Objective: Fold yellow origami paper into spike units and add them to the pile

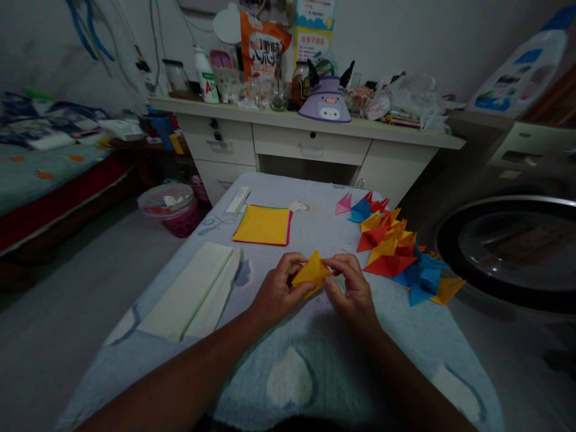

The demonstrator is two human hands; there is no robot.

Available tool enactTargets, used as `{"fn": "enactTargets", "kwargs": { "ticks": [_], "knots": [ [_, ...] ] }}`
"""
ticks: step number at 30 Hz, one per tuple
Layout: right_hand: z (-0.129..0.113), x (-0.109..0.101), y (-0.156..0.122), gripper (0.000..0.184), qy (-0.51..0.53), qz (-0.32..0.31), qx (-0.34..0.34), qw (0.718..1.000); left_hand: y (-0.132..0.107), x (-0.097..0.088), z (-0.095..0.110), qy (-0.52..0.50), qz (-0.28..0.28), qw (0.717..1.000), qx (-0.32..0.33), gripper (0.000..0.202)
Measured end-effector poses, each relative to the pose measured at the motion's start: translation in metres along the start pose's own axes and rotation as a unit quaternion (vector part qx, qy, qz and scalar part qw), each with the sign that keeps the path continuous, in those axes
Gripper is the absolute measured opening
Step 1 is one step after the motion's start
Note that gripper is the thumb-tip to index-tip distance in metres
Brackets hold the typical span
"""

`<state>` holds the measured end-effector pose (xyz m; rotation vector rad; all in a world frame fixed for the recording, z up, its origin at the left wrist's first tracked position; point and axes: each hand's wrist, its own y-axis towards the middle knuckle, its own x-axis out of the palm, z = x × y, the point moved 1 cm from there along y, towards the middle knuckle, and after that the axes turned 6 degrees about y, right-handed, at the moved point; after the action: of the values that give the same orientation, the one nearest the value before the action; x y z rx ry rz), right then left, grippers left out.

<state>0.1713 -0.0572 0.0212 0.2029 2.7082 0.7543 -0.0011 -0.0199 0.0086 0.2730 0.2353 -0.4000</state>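
A folded yellow paper triangle point(311, 271) is held just above the light blue cloth of the table point(315, 360). My left hand point(275, 293) pinches its left side with thumb and fingers. My right hand point(351, 289) pinches its right edge. To the right lies a pile of folded paper pieces point(396, 249) in red, yellow, blue and pink. A stack of flat square paper sheets point(263, 225), yellow on top, lies further back on the table.
A folded white cloth point(198, 291) lies at the table's left. A white strip point(237, 200) and scissors point(215, 225) are near the sheets. Behind stands a cluttered white desk point(310, 141). A pink bin point(171, 207), a bed point(49, 174) and a washing machine door point(508, 246) surround the table.
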Motion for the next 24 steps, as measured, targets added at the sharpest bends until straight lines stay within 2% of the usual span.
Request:
{"fn": "enactTargets", "kwargs": {
  "ticks": [5, 14, 24],
  "knots": [
    [-0.0014, 0.0012, 0.0, 0.033, -0.006, -0.003, 0.002, 1.0, -0.0003, -0.0013, 0.0011, 0.041, 0.005, 0.999, 0.01, 0.038],
    [-0.0051, 0.0007, 0.0007, 0.024, 0.018, -0.001, -0.026, 1.0, 0.0005, -0.0038, 0.0003, 0.099, 0.032, 0.993, 0.053, 0.026],
    [-0.0024, 0.0004, -0.0014, 0.011, 0.05, -0.01, -0.002, 0.999, 0.005, -0.0072, 0.0029, 0.132, 0.013, 0.981, 0.14, 0.009]
  ]
}}
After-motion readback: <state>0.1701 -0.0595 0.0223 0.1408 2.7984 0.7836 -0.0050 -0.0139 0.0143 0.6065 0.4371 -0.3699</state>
